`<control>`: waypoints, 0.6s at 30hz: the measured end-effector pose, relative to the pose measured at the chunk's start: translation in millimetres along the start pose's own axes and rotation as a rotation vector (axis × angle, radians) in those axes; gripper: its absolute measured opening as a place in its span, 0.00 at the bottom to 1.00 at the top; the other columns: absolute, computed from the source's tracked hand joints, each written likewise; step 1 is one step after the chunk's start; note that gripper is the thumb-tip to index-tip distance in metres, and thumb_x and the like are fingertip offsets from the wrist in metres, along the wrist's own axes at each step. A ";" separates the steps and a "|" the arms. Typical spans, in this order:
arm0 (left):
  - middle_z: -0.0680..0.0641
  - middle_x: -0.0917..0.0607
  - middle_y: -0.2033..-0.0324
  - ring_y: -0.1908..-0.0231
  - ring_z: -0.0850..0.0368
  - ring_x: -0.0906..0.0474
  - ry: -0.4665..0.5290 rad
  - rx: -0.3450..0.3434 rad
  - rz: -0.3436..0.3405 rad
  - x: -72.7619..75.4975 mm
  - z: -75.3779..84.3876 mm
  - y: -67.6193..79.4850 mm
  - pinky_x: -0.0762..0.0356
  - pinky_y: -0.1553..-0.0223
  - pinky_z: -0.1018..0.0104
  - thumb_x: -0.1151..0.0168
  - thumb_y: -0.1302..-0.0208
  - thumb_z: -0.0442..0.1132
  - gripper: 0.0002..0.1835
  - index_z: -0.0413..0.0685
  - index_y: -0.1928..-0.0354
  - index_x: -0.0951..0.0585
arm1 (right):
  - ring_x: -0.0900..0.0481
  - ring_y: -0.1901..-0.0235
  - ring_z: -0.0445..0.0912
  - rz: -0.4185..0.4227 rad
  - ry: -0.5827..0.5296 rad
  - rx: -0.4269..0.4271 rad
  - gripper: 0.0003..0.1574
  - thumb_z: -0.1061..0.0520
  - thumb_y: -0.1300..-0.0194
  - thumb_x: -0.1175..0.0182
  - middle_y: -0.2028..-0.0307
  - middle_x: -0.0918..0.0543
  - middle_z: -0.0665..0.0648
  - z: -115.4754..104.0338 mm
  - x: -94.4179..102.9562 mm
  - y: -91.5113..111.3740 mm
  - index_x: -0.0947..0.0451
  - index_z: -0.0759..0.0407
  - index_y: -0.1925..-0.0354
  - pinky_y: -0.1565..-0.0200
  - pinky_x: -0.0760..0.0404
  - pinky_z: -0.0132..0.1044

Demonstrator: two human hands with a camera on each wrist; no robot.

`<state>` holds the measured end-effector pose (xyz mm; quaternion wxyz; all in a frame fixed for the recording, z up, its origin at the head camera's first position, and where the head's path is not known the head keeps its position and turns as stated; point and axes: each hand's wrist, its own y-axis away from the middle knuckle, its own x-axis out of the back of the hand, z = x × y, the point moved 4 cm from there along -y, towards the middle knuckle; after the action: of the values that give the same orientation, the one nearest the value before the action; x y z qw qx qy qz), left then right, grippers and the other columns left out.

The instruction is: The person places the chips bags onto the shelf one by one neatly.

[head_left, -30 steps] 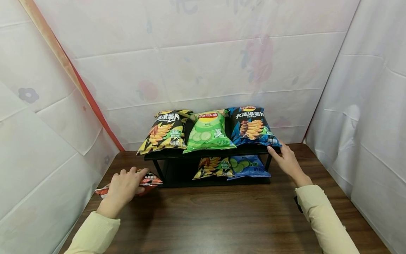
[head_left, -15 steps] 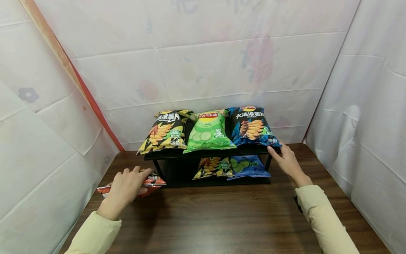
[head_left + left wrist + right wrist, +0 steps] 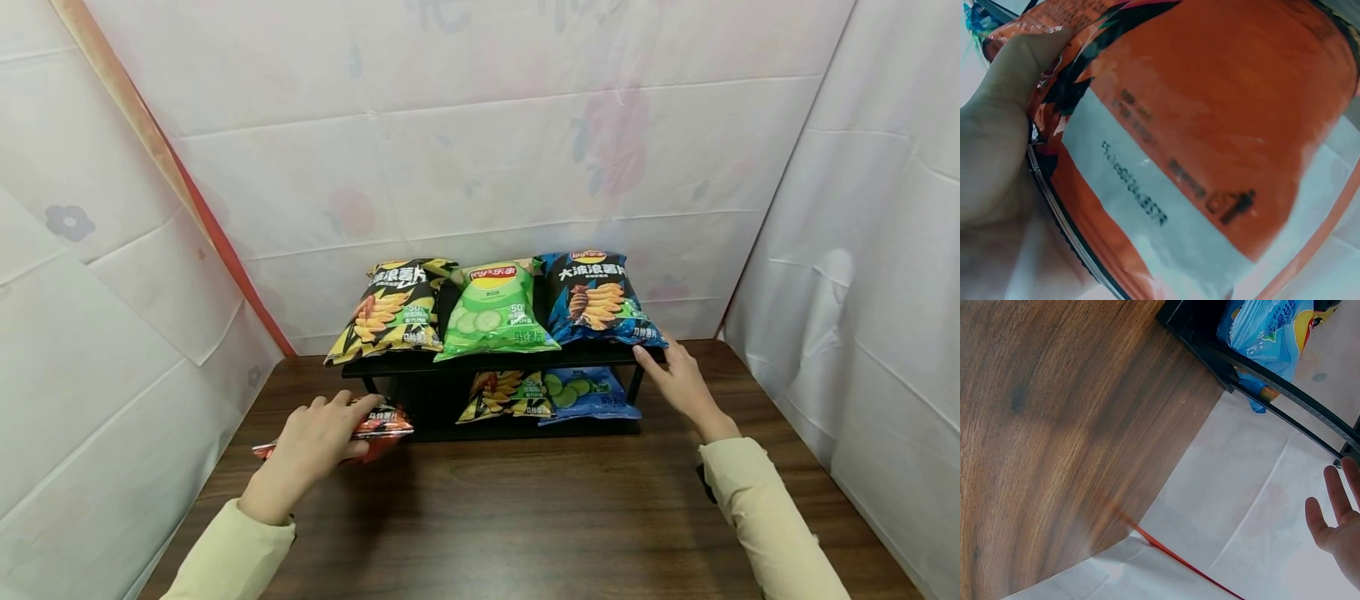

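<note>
In my left hand (image 3: pixel 311 442) I grip a red-orange bag of potato chips (image 3: pixel 387 422) by its edge, in front of the left end of a black two-tier rack (image 3: pixel 487 364). The left wrist view shows the thumb across the orange bag (image 3: pixel 1210 112), at its crimped seam. My right hand (image 3: pixel 688 390) is at the right end of the upper shelf, below the corner of a blue-and-black chip bag (image 3: pixel 596 300). Its fingers look extended in the right wrist view, near the rack's frame (image 3: pixel 1272 378); whether they press on it is unclear.
The upper shelf also bears a yellow-and-black chip bag (image 3: pixel 386 312) and a green chip bag (image 3: pixel 491 308). Below lie another yellow-and-black bag (image 3: pixel 506 396) and a blue bag (image 3: pixel 588 396). White cloth (image 3: pixel 480 167) walls in the brown wooden table (image 3: pixel 510 517).
My left hand has moved to the right with the red-orange chip bag, toward the rack's lower left opening. The right hand has stayed at the upper shelf's end.
</note>
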<state>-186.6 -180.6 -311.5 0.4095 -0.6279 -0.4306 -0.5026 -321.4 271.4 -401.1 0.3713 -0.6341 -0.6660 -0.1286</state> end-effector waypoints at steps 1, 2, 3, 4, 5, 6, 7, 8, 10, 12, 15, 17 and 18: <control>0.43 0.19 0.60 0.70 0.45 0.24 0.001 -0.004 0.013 -0.3 1.7 -0.3 0.25 0.76 0.54 0.31 0.55 0.52 0.31 0.54 0.45 0.25 | 0.45 0.36 0.67 0.001 0.000 0.000 0.39 0.42 0.32 0.55 0.32 0.44 0.65 0.1 -0.1 0.0 0.53 0.51 0.29 0.46 0.39 0.67; 0.43 0.19 0.60 0.71 0.46 0.25 -0.001 -0.010 0.030 -0.6 3.5 -0.6 0.25 0.77 0.54 0.31 0.55 0.52 0.31 0.55 0.46 0.25 | 0.45 0.36 0.66 0.001 -0.001 0.001 0.39 0.42 0.32 0.55 0.32 0.44 0.65 0.1 -0.1 0.1 0.53 0.51 0.29 0.45 0.39 0.67; 0.43 0.19 0.61 0.71 0.46 0.25 -0.002 -0.015 0.044 -1.2 5.1 -0.9 0.26 0.78 0.55 0.31 0.55 0.52 0.31 0.55 0.46 0.25 | 0.45 0.36 0.66 0.001 -0.001 0.001 0.39 0.42 0.32 0.55 0.32 0.44 0.65 0.3 -0.2 0.0 0.53 0.51 0.29 0.45 0.39 0.67; 0.44 0.19 0.61 0.72 0.46 0.25 -0.002 -0.019 0.058 -1.9 6.8 -1.3 0.26 0.78 0.55 0.31 0.56 0.52 0.32 0.55 0.46 0.26 | 0.45 0.36 0.67 0.001 -0.001 0.001 0.39 0.42 0.32 0.55 0.32 0.44 0.65 0.4 -0.3 0.0 0.53 0.51 0.29 0.45 0.39 0.67; 0.44 0.19 0.61 0.72 0.46 0.25 -0.001 -0.023 0.071 -2.7 8.6 -1.7 0.26 0.78 0.56 0.31 0.56 0.52 0.32 0.55 0.46 0.26 | 0.45 0.36 0.67 0.000 -0.001 0.001 0.40 0.42 0.32 0.55 0.32 0.44 0.65 0.5 -0.3 0.0 0.53 0.51 0.29 0.45 0.39 0.67; 0.44 0.19 0.61 0.72 0.47 0.25 0.001 -0.026 0.082 -3.4 10.3 -2.2 0.26 0.78 0.56 0.30 0.56 0.52 0.32 0.55 0.46 0.26 | 0.45 0.36 0.67 0.000 0.000 0.001 0.40 0.42 0.32 0.55 0.32 0.44 0.65 0.4 -0.4 0.0 0.53 0.51 0.29 0.45 0.40 0.67; 0.44 0.19 0.62 0.72 0.47 0.25 0.003 -0.026 0.090 -4.1 11.9 -2.6 0.26 0.78 0.57 0.30 0.57 0.52 0.32 0.56 0.46 0.26 | 0.46 0.36 0.67 -0.001 0.000 0.001 0.40 0.42 0.32 0.55 0.32 0.44 0.65 0.4 -0.4 0.0 0.54 0.51 0.29 0.45 0.40 0.67; 0.44 0.19 0.62 0.72 0.47 0.25 0.002 -0.028 0.096 -4.9 13.5 -3.0 0.26 0.79 0.57 0.30 0.57 0.53 0.32 0.56 0.45 0.26 | 0.46 0.36 0.67 -0.002 0.000 0.001 0.40 0.42 0.32 0.55 0.32 0.44 0.65 0.4 -0.5 0.0 0.54 0.51 0.29 0.45 0.40 0.67; 0.44 0.19 0.61 0.72 0.47 0.24 0.005 -0.030 0.110 -6.1 16.5 -3.9 0.26 0.79 0.57 0.30 0.57 0.53 0.33 0.56 0.45 0.26 | 0.46 0.36 0.67 -0.004 -0.001 0.000 0.40 0.41 0.32 0.55 0.32 0.44 0.65 0.3 -0.4 0.1 0.54 0.50 0.29 0.45 0.40 0.68; 0.44 0.19 0.61 0.71 0.47 0.24 0.009 -0.032 0.127 -6.5 19.2 -5.1 0.26 0.79 0.57 0.30 0.57 0.53 0.33 0.57 0.45 0.26 | 0.46 0.36 0.67 -0.004 -0.004 0.000 0.40 0.41 0.32 0.55 0.32 0.45 0.65 0.0 -0.3 0.1 0.54 0.50 0.29 0.45 0.40 0.68; 0.44 0.19 0.59 0.71 0.47 0.24 0.015 -0.044 0.159 -6.7 22.8 -7.0 0.26 0.79 0.58 0.30 0.58 0.54 0.34 0.57 0.44 0.27 | 0.46 0.36 0.67 -0.004 -0.004 -0.001 0.40 0.41 0.32 0.55 0.32 0.45 0.65 -0.1 0.0 0.2 0.54 0.49 0.28 0.45 0.41 0.68; 0.44 0.19 0.58 0.70 0.47 0.23 0.020 -0.053 0.181 -6.8 25.0 -8.3 0.26 0.79 0.58 0.30 0.58 0.54 0.35 0.57 0.43 0.27 | 0.47 0.36 0.67 -0.006 -0.003 -0.003 0.40 0.41 0.32 0.55 0.32 0.45 0.65 0.1 -0.1 0.3 0.55 0.49 0.28 0.45 0.41 0.68; 0.44 0.19 0.58 0.70 0.47 0.23 0.019 -0.058 0.192 -7.1 26.1 -8.8 0.26 0.79 0.59 0.30 0.58 0.54 0.36 0.57 0.43 0.28 | 0.47 0.36 0.67 -0.009 -0.003 -0.006 0.40 0.41 0.32 0.55 0.32 0.45 0.65 0.4 -0.2 0.4 0.55 0.50 0.28 0.45 0.41 0.68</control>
<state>-188.6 -154.3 -322.0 0.4415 -0.6731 -0.3496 -0.4794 -321.2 271.6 -401.6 0.3680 -0.6324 -0.6689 -0.1310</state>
